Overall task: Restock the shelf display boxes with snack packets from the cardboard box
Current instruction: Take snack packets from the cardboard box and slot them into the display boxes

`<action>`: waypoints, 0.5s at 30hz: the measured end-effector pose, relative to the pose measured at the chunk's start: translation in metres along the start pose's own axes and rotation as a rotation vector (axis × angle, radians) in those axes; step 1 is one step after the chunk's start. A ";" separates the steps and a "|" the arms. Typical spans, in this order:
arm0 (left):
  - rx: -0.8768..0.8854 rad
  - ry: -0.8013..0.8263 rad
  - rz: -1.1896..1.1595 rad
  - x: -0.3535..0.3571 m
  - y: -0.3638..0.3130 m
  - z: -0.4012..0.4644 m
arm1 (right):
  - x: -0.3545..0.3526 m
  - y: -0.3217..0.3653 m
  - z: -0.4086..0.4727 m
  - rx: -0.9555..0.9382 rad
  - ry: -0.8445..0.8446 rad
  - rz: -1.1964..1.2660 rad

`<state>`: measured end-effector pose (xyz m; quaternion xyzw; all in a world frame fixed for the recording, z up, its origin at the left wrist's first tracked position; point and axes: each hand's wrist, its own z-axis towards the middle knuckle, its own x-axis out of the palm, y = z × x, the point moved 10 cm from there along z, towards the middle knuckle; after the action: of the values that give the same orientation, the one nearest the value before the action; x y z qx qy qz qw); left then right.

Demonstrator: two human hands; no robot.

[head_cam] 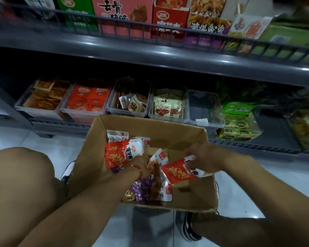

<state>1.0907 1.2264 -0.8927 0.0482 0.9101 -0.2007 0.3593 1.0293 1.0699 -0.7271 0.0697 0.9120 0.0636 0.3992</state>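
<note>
While both hands work inside it, the cardboard box [150, 132] sits open on the pale floor [11, 138] at 6 o'clock, just in front of the lower shelf.

Contents of box: loose snack packets, red, white and purple, heaped toward its 7 o'clock corner; the 3 o'clock half shows bare cardboard.

Left hand [141, 165]: reaches into the heap, red cord at the wrist, fingers curled down among the packets. A red packet [120, 154] stands against the fingers at 10 o'clock of the hand; whether the fingers actually grip it cannot be told. Purple packets [141, 189] lie under the forearm.

Right hand [202, 157]: blurred, fingers bent, pinching the upper edge of a second red packet [178, 172], which hangs tilted above the box floor.

Lower shelf, 12 o'clock of the box, a row of clear bins, from 9 o'clock across:
- orange-brown packets [43, 98]
- red packets [86, 100], well filled
- mixed packets [130, 102], part filled
- cream and red packets [168, 106], part filled
- bin [202, 111] with a small white label, contents not clear.

At 3 o'clock of that row: a green display carton [237, 122], lying open.

Upper shelf [150, 49], grey with a wire rail, holds upright printed cartons: green, pink, red, purple, yellow.

Knee [20, 184] at 8 o'clock; shoe [187, 227] at 5 o'clock beneath the box.
</note>
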 end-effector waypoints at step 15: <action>0.315 0.316 -1.379 -0.100 -0.061 -0.149 | -0.113 0.008 -0.035 -0.111 -0.534 0.433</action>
<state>1.0556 1.2359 -0.7061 -0.4573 0.7348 -0.5009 0.0038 1.0800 1.0554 -0.6214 0.2541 0.7345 0.1758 0.6042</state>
